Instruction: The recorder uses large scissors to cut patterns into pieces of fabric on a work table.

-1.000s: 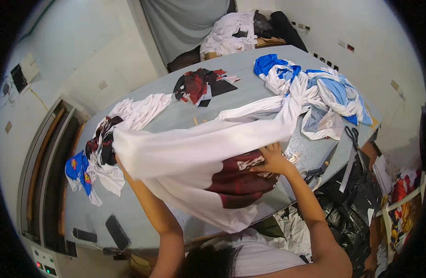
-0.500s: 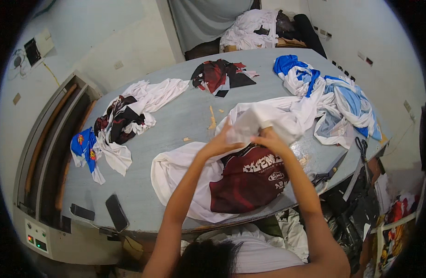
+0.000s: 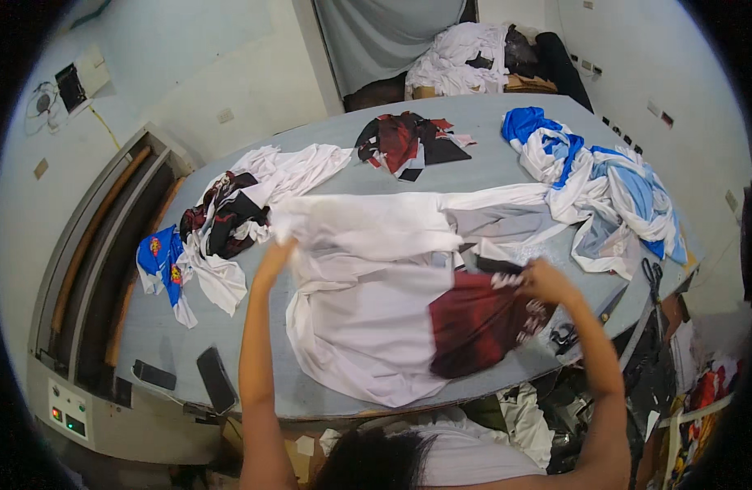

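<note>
- The cloth (image 3: pixel 368 327) lies loosely spread before me on the table (image 3: pixel 265 359), white at left, with a dark red part (image 3: pixel 474 331) at right.
- My left hand (image 3: pixel 276 260) is at its left edge; the fingers are blurred, so I cannot tell how firmly they close.
- My right hand (image 3: pixel 547 283) has the fingers bent together on the upper edge of the red part.
- I judge it light, soft and thin, maybe a little slippery, not fragile.
- It has many folds, so I think two far-apart edges are the best holding places.
</note>
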A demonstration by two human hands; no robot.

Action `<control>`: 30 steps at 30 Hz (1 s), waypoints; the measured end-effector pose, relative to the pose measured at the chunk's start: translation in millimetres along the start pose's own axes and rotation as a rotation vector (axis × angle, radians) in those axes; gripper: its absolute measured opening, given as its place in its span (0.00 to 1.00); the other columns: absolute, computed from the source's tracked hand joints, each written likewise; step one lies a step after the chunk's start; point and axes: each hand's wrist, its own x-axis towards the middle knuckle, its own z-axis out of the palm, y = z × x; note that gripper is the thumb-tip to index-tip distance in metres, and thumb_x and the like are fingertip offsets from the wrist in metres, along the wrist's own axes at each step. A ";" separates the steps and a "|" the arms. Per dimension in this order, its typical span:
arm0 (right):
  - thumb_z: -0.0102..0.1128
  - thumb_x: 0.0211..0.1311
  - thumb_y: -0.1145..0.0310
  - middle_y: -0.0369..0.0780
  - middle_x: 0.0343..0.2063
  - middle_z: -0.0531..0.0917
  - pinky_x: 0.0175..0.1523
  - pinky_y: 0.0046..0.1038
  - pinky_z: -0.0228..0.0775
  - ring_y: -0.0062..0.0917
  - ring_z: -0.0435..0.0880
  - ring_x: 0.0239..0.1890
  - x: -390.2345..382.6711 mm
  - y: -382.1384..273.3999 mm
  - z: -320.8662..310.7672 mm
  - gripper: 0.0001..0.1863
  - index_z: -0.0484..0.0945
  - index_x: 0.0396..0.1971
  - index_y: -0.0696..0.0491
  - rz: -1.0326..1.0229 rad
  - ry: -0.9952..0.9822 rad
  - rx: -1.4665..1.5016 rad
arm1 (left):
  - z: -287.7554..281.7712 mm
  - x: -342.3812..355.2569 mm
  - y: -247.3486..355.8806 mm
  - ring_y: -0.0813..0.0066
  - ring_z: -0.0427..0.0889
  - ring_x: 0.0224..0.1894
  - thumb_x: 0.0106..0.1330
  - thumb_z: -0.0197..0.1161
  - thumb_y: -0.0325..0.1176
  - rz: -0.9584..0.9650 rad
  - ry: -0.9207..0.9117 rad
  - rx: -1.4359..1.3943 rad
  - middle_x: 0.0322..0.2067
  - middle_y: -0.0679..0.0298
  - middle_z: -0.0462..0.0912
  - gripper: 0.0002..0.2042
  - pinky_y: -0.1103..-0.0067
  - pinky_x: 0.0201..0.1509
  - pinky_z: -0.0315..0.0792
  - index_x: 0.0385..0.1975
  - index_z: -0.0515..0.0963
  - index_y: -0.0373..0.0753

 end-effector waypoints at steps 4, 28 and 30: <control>0.51 0.44 0.66 0.47 0.27 0.80 0.38 0.40 0.71 0.41 0.80 0.32 51.2 64.0 -57.1 0.11 0.81 0.24 0.53 0.368 0.000 -0.222 | 50.7 -77.9 21.0 0.58 0.77 0.37 0.58 0.48 0.59 0.460 -1.240 0.525 0.34 0.48 0.79 0.27 0.71 0.44 0.69 0.36 0.79 0.40; 0.61 0.47 0.50 0.41 0.56 0.66 0.62 0.54 0.37 0.35 0.58 0.61 -19.1 -174.2 17.6 0.32 0.67 0.53 0.46 -0.365 0.301 0.374 | 144.0 -4.7 49.6 0.62 0.71 0.51 0.57 0.59 0.47 0.774 -0.105 0.344 0.48 0.54 0.74 0.23 0.73 0.53 0.65 0.48 0.72 0.41; 0.58 0.48 0.55 0.41 0.48 0.72 0.59 0.50 0.48 0.36 0.66 0.54 -32.6 -182.1 47.5 0.24 0.71 0.48 0.45 -0.605 0.268 0.105 | 154.5 2.4 17.4 0.62 0.72 0.50 0.57 0.57 0.48 0.771 0.138 0.557 0.47 0.55 0.74 0.22 0.71 0.52 0.65 0.47 0.72 0.41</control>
